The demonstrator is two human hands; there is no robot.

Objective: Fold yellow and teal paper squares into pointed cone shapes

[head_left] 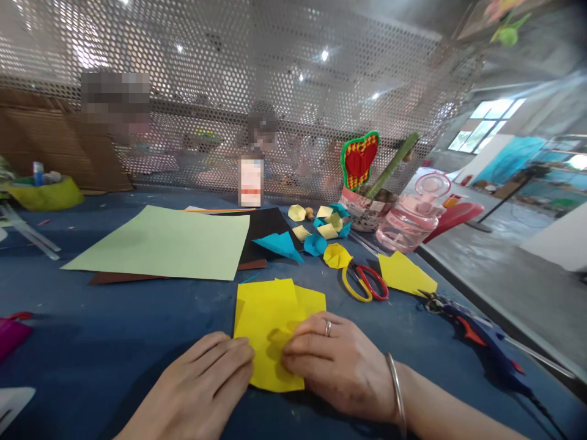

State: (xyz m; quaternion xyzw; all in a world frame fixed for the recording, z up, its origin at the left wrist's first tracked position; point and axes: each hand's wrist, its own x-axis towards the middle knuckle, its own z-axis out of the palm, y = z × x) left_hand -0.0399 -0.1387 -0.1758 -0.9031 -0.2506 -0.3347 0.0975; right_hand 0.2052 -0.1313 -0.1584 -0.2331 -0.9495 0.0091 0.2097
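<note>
A piece of yellow paper, seemingly folded in layers, lies on the blue table before me. My left hand is closed over its left edge, fingers pressed together and the thumb hidden. At the lower right of the sheet, my right hand pinches the paper with bent fingers. Its fingertips press on the surface, and a ring and a bangle show on this hand and wrist. Just beyond the paper lie scissors with one yellow and one red handle, beside a small folded yellow paper piece.
Pale green sheets lie at left over black paper. Blue folded pieces, another yellow sheet and a glue gun are to the right. A pink bottle and a pot stand behind. Perforated metal screens the back, with people beyond.
</note>
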